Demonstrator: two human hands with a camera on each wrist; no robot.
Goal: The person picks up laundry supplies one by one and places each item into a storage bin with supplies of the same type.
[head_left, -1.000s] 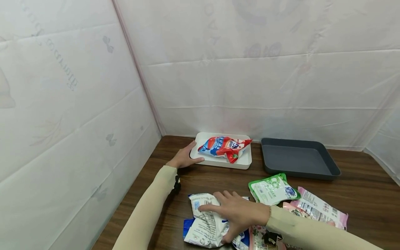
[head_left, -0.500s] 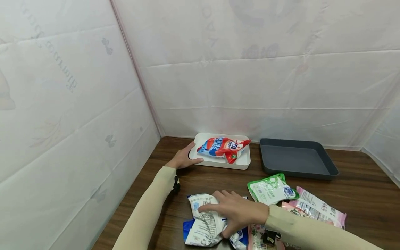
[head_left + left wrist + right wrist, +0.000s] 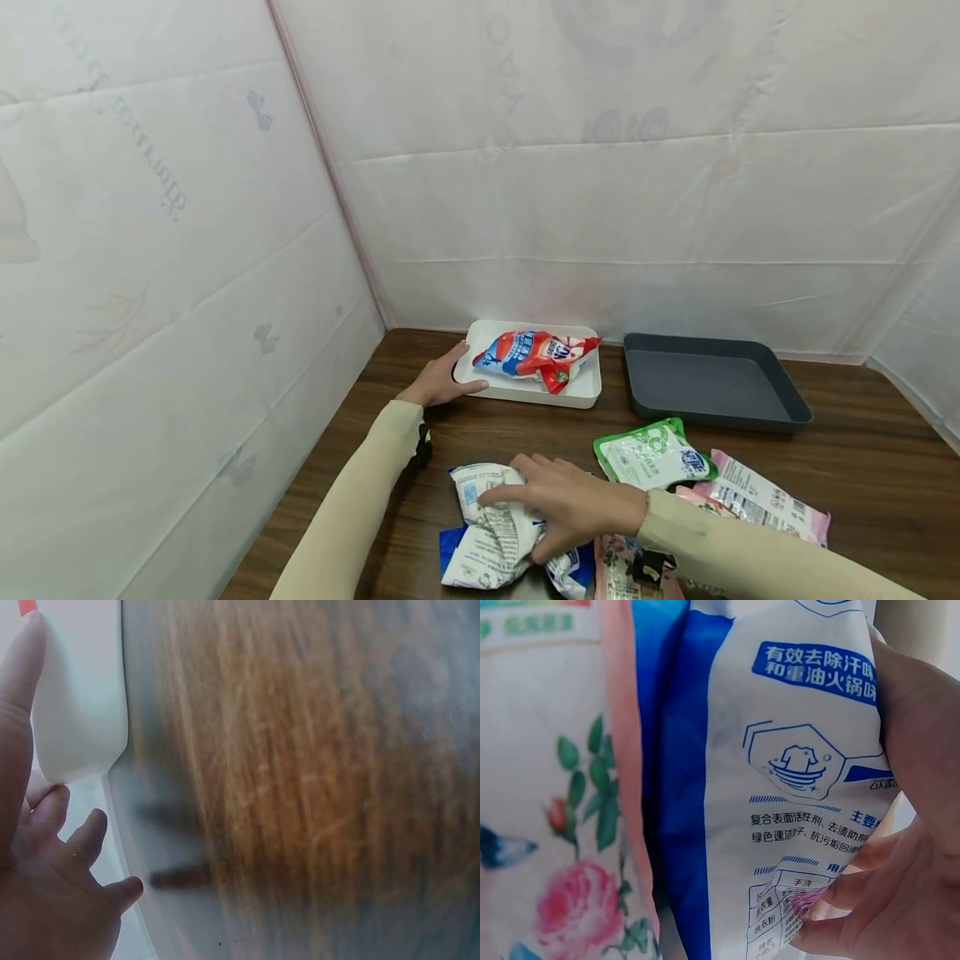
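My right hand (image 3: 577, 504) grips a white-and-blue bag of laundry powder (image 3: 491, 533) from above, at the near middle of the table. In the right wrist view, its fingers (image 3: 855, 892) curl against the printed side of the bag (image 3: 795, 795). My left hand (image 3: 442, 379) rests with spread fingers at the left end of a white tray (image 3: 540, 393). The left wrist view has its thumb (image 3: 19, 682) against the tray wall (image 3: 82, 697). On that tray lies a red-and-blue plastic bag (image 3: 532, 354).
A dark grey tray (image 3: 720, 387) stands to the right of the white one. A green-and-white pouch (image 3: 656, 457) and a pink-and-white bag (image 3: 772, 500) lie in front of it. A floral pink pouch (image 3: 618, 567) sits under my right wrist. White sheeting (image 3: 525, 208) encloses the table behind.
My right hand and the laundry powder bag shift very slightly. The left hand stays at the white tray.
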